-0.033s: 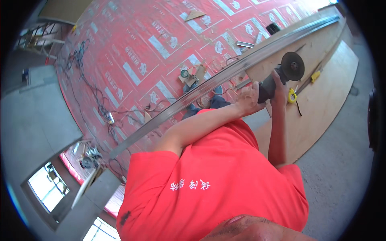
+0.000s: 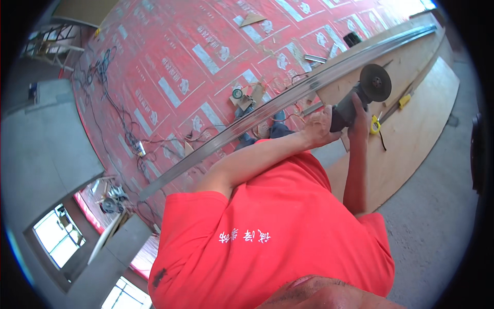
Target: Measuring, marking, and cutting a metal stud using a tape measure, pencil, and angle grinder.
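An angle grinder [image 2: 346,112] with a dark round disc [image 2: 375,83] is held over a plywood sheet, its disc end pointing up and to the right. My left hand [image 2: 320,126] grips the rear of its dark body. Around the body nearer the disc, my right hand [image 2: 361,119] is closed. Just beyond the grinder, long shiny metal channels [image 2: 267,107] run slantwise from lower left to upper right. Whether the disc is spinning cannot be made out.
Under the grinder lies the plywood sheet [image 2: 411,149], with a yellow tape measure [image 2: 375,124] and another yellow tool [image 2: 405,101] on it. Red printed sheeting [image 2: 170,56] covers the floor. Tangled cables [image 2: 131,135] and wood scraps [image 2: 253,19] lie there. A grey panel [image 2: 49,144] stands left.
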`<action>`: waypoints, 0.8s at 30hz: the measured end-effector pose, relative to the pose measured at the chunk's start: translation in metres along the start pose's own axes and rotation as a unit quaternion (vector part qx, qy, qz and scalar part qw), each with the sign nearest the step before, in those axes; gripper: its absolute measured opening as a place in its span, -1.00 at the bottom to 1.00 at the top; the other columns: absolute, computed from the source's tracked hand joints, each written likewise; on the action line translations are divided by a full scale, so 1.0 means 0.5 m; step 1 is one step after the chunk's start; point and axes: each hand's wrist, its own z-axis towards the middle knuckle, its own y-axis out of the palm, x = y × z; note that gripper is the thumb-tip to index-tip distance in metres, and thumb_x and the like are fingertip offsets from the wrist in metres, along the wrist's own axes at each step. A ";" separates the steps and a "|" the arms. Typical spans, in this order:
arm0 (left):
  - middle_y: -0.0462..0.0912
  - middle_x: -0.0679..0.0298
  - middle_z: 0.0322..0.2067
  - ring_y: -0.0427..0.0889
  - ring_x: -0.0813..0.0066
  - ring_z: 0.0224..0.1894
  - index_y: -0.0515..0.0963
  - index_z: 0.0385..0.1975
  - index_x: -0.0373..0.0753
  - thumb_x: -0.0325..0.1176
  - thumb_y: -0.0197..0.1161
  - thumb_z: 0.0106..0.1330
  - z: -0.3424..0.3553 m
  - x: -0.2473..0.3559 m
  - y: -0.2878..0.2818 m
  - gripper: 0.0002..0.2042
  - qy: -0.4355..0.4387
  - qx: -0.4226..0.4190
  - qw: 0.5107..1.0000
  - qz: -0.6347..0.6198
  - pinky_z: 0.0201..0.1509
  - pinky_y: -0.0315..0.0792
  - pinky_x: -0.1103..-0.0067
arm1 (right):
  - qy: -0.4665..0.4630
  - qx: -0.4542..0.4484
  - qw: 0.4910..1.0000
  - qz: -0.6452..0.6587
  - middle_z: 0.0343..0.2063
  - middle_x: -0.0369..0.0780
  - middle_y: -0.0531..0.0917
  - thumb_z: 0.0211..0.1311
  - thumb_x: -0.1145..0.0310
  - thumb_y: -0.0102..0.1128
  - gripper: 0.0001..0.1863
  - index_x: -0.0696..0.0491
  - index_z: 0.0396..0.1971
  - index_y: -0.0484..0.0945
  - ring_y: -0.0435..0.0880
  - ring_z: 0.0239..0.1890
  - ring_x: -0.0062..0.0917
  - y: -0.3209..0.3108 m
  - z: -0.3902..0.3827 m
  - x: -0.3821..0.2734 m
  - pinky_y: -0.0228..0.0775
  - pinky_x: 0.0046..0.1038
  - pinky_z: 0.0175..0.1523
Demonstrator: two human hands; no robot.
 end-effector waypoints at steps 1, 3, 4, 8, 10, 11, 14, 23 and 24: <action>0.52 -0.19 -0.13 0.58 -0.05 -0.09 0.25 0.05 -0.44 0.07 0.43 -0.07 -0.001 0.017 -0.045 -0.17 -0.014 -0.053 0.995 -0.082 -0.03 0.44 0.26 | -0.005 -0.006 1.000 -0.004 -0.26 -0.25 0.63 0.11 0.28 0.36 -0.57 0.10 -0.05 0.49 0.66 -0.24 -0.52 0.004 -0.009 0.001 0.55 -0.41 -0.10; 0.52 -0.19 -0.14 0.58 -0.06 -0.10 0.27 0.00 -0.44 0.06 0.42 -0.04 -0.009 0.035 -0.108 -0.22 -0.020 -0.099 0.980 -0.172 -0.05 0.44 0.28 | 0.106 -0.095 0.975 0.170 -0.26 -0.22 0.64 0.15 0.26 0.29 -0.61 0.10 -0.05 0.49 0.67 -0.20 -0.43 0.012 -0.023 -0.003 0.56 -0.35 -0.04; 0.54 -0.19 -0.16 0.58 -0.06 -0.11 0.29 -0.03 -0.43 0.07 0.41 -0.03 -0.009 0.039 -0.126 -0.25 -0.030 -0.118 0.968 -0.217 -0.05 0.44 0.29 | 0.140 -0.155 0.959 0.191 -0.30 -0.20 0.66 0.15 0.26 0.25 -0.66 0.09 -0.12 0.51 0.68 -0.24 -0.39 0.044 -0.029 -0.008 0.57 -0.31 -0.05; 0.55 -0.15 -0.20 0.56 -0.05 -0.10 0.30 0.01 -0.44 0.10 0.34 0.08 -0.008 0.013 -0.137 -0.27 -0.049 -0.079 0.996 0.000 0.01 0.42 0.28 | 0.186 -0.140 0.958 0.169 -0.42 -0.16 0.65 0.03 0.31 0.27 -0.75 0.10 -0.30 0.52 0.67 -0.37 -0.34 0.035 0.061 0.061 0.59 -0.29 -0.13; 0.54 -0.03 -0.24 0.56 0.05 -0.16 0.33 0.08 -0.41 0.00 0.36 0.08 -0.037 0.011 -0.146 -0.30 0.120 0.060 0.984 0.115 0.01 0.43 0.29 | 0.171 -0.110 0.959 0.196 -0.43 -0.17 0.63 0.04 0.29 0.23 -0.74 0.12 -0.31 0.51 0.66 -0.38 -0.33 0.041 0.060 0.064 0.58 -0.28 -0.13; 0.54 0.01 -0.26 0.56 0.08 -0.18 0.34 0.09 -0.39 -0.04 0.38 0.06 -0.044 0.010 -0.151 -0.31 0.183 0.102 0.968 0.140 -0.01 0.44 0.31 | 0.165 -0.112 0.961 0.192 -0.43 -0.17 0.63 0.04 0.29 0.23 -0.74 0.12 -0.31 0.51 0.66 -0.38 -0.33 0.036 0.068 0.055 0.58 -0.28 -0.13; 0.56 0.04 -0.28 0.57 0.13 -0.20 0.39 0.11 -0.41 -0.17 0.34 0.10 -0.042 -0.009 -0.148 -0.39 0.234 0.081 0.952 0.178 -0.04 0.45 0.36 | 0.144 -0.072 0.973 0.165 -0.46 -0.16 0.61 0.04 0.31 0.24 -0.77 0.10 -0.33 0.49 0.64 -0.42 -0.34 0.024 0.065 0.039 0.58 -0.30 -0.18; 0.57 0.07 -0.45 0.63 0.24 -0.36 0.39 0.02 -0.61 -0.22 0.26 0.19 -0.015 0.004 -0.105 -0.44 0.289 -0.023 0.935 0.202 -0.23 0.51 0.45 | 0.110 -0.041 0.993 0.032 -0.47 -0.16 0.60 0.04 0.31 0.27 -0.73 0.14 -0.30 0.50 0.64 -0.45 -0.38 -0.015 0.069 0.012 0.56 -0.35 -0.29; 0.58 0.07 -0.46 0.63 0.24 -0.37 0.39 0.02 -0.61 -0.22 0.25 0.20 -0.011 0.006 -0.100 -0.45 0.296 -0.033 0.933 0.202 -0.25 0.51 0.45 | 0.111 -0.037 0.993 0.033 -0.47 -0.16 0.60 0.04 0.31 0.27 -0.73 0.14 -0.30 0.50 0.64 -0.45 -0.38 -0.021 0.070 0.012 0.56 -0.35 -0.29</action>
